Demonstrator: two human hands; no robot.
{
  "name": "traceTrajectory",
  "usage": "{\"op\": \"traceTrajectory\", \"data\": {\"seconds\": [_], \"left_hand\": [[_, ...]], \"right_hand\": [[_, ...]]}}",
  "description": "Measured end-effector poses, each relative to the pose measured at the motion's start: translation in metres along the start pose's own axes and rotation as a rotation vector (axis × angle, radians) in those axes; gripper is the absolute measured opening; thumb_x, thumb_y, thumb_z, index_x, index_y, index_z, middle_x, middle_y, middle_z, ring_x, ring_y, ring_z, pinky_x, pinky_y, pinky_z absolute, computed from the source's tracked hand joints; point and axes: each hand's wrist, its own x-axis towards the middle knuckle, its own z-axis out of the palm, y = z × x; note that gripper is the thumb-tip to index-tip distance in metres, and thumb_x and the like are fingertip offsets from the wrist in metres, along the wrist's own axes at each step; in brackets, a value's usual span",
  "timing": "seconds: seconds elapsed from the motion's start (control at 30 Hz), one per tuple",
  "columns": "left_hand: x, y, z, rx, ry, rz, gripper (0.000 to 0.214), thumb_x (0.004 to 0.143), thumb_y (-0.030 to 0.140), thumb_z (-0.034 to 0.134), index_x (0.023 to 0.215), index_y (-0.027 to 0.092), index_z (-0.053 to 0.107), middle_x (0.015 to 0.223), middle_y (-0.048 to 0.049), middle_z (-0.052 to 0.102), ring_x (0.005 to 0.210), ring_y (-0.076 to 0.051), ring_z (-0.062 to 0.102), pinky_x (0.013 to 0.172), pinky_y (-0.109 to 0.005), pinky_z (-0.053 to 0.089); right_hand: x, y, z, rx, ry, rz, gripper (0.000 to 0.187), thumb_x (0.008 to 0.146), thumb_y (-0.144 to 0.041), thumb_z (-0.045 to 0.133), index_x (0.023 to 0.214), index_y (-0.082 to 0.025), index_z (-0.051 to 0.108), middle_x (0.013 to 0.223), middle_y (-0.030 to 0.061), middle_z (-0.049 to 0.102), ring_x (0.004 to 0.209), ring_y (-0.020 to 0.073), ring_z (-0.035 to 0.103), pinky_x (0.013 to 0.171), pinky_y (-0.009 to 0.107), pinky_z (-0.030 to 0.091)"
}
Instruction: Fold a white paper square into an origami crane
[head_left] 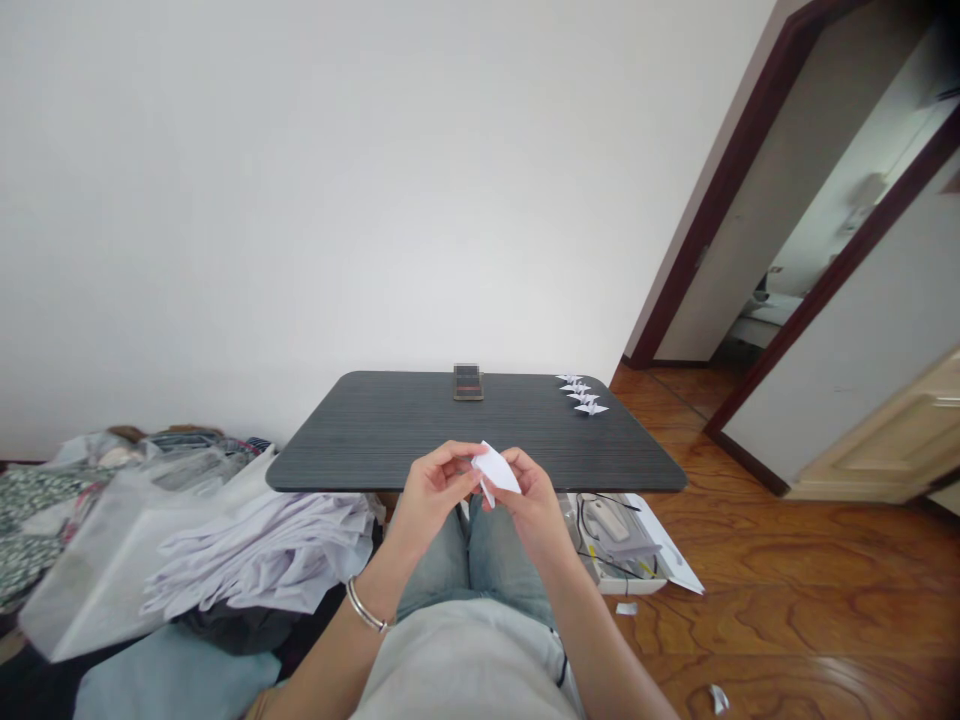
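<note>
The left hand (431, 490) and the right hand (534, 500) are holding a small folded paper (497, 468) between them, in the air above the person's lap and just short of the near edge of the dark table (390, 430). With nothing lying under the paper, a crease is likely to be going in crooked if either side is giving way, and a loose pinch could be letting the piece slide out and drop onto the jeans or the floor.

The left fingers (459, 462) are curling nearly closed, pinching the paper's left edge, with a bracelet (365, 605) sitting on that wrist. The right fingers (523, 466) are likewise almost closed, gripping the paper from the right and underneath, so its white point is sticking up between the two hands.

Off to the left, a heap of white bags (247, 545) is lying beside the table. A phone (468, 382) is standing at the table's far edge, and a row of paper cranes (583, 395) is sitting on its far right corner. An open box (660, 560) is resting on the wooden floor to the right, with a paper scrap (718, 697) lying nearer the camera.
</note>
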Motion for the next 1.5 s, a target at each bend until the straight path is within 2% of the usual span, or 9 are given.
{"op": "traceTrajectory", "data": {"seconds": [0.13,0.3,0.53,0.7,0.83,1.17,1.3,1.4,1.5], "left_hand": [[-0.001,0.0,0.0,0.065,0.019,0.068,0.014,0.069,0.019,0.067,0.082,0.013,0.069,0.08,-0.0038,0.062,0.069,-0.012,0.059,0.061,-0.022,0.05],[-0.001,0.001,0.001,0.067,0.083,-0.005,0.016,0.067,0.019,0.068,0.081,0.012,0.068,0.072,-0.0039,0.067,0.066,-0.012,0.061,0.064,-0.023,0.051],[-0.003,0.003,0.004,0.048,0.125,-0.03,0.017,0.067,0.02,0.068,0.082,0.012,0.068,0.071,-0.0038,0.069,0.063,-0.011,0.061,0.061,-0.02,0.051],[-0.001,0.007,0.001,-0.001,0.082,-0.107,0.022,0.064,0.023,0.072,0.082,0.012,0.068,0.073,-0.0045,0.069,0.062,-0.012,0.061,0.057,-0.021,0.05],[0.001,0.005,-0.004,-0.025,0.036,-0.141,0.022,0.063,0.023,0.073,0.082,0.012,0.068,0.065,-0.0025,0.068,0.056,-0.011,0.06,0.055,-0.02,0.049],[0.002,-0.002,0.0,-0.048,0.113,-0.117,0.018,0.063,0.023,0.072,0.075,0.011,0.067,0.062,-0.0023,0.067,0.053,-0.011,0.059,0.055,-0.022,0.049],[0.001,-0.002,0.003,-0.03,0.131,-0.088,0.016,0.066,0.024,0.07,0.076,0.012,0.066,0.061,-0.0008,0.065,0.054,-0.01,0.058,0.057,-0.021,0.049],[0.001,-0.005,0.0,-0.002,0.093,-0.062,0.017,0.07,0.024,0.067,0.081,0.012,0.065,0.064,-0.0014,0.063,0.058,-0.01,0.058,0.059,-0.022,0.05],[0.004,-0.007,-0.009,0.097,-0.015,0.001,0.021,0.071,0.023,0.066,0.089,0.013,0.066,0.08,-0.0063,0.064,0.07,-0.013,0.059,0.064,-0.024,0.051]], "right_hand": [[0.0,0.001,0.0,-0.036,0.033,-0.054,0.021,0.065,-0.024,0.071,0.075,-0.019,0.053,0.059,-0.0034,0.06,0.049,0.0097,0.051,0.048,0.02,0.041],[-0.002,0.001,0.002,-0.061,0.073,-0.066,0.019,0.066,-0.022,0.07,0.073,-0.019,0.052,0.059,-0.0041,0.057,0.05,0.0092,0.05,0.048,0.02,0.039],[-0.002,0.0,0.003,-0.067,0.075,-0.062,0.02,0.065,-0.023,0.07,0.072,-0.019,0.052,0.055,-0.0054,0.054,0.047,0.0088,0.048,0.047,0.019,0.038],[-0.003,0.0,0.001,-0.075,0.053,-0.075,0.019,0.067,-0.026,0.069,0.074,-0.019,0.052,0.057,-0.0042,0.057,0.048,0.0096,0.051,0.048,0.02,0.039],[-0.003,0.001,0.0,-0.078,0.034,-0.075,0.019,0.068,-0.027,0.069,0.074,-0.019,0.052,0.054,-0.0046,0.056,0.046,0.009,0.049,0.046,0.02,0.037],[-0.002,0.001,0.003,-0.068,0.046,-0.064,0.02,0.068,-0.021,0.068,0.08,-0.019,0.051,0.058,-0.0047,0.057,0.049,0.0093,0.051,0.049,0.02,0.04],[-0.002,0.002,0.003,-0.087,0.05,-0.051,0.026,0.067,-0.021,0.069,0.085,-0.02,0.05,0.06,-0.0049,0.058,0.049,0.0097,0.052,0.048,0.021,0.042],[-0.002,0.003,0.002,-0.087,0.058,-0.029,0.03,0.066,-0.021,0.069,0.088,-0.021,0.048,0.061,-0.0046,0.059,0.048,0.0099,0.053,0.047,0.021,0.043],[-0.002,0.002,0.0,-0.081,0.059,-0.02,0.03,0.066,-0.025,0.07,0.088,-0.021,0.049,0.061,-0.0043,0.06,0.044,0.0088,0.05,0.043,0.02,0.042]]}}
